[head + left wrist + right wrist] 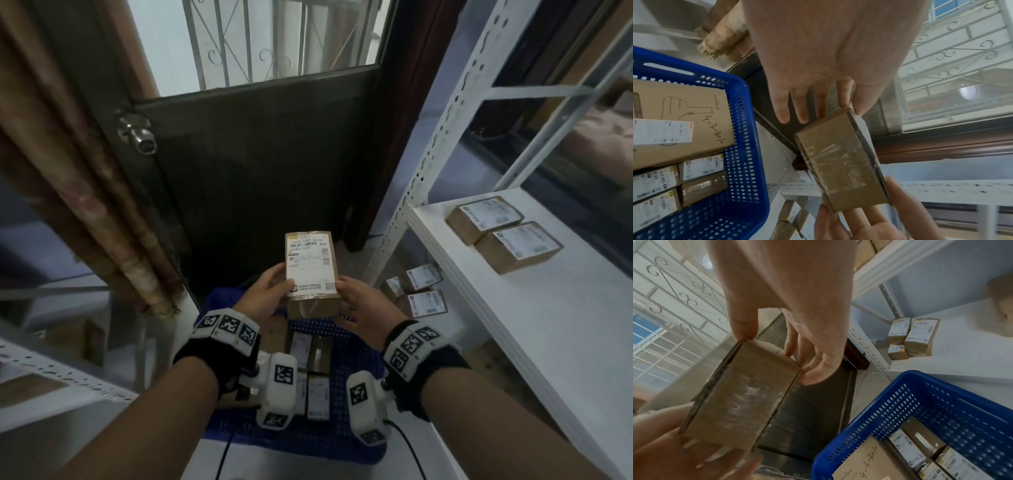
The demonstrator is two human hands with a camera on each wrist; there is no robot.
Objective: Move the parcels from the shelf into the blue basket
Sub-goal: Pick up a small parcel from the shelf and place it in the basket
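Note:
Both my hands hold one brown cardboard parcel (pixel 310 270) with a white label, label side up, above the far end of the blue basket (pixel 352 346). My left hand (pixel 270 291) pinches its left side, thumb on the label, fingers below. On the right edge, my right hand (pixel 359 301) grips with its thumb on top. In the left wrist view, the taped underside of the parcel (pixel 838 159) spans between my left hand (pixel 818 65) and my right hand (pixel 869 224). The right wrist view shows my right hand (pixel 793 305) on the parcel (pixel 740 394).
The basket (pixel 744 162) holds several labelled parcels and a larger flat carton (pixel 684 113). Two parcels (pixel 503 233) lie on the white shelf (pixel 548 325) at my right, and more parcels (pixel 421 291) sit on the lower shelf. A dark door (pixel 260 164) and a curtain (pixel 85 192) stand ahead.

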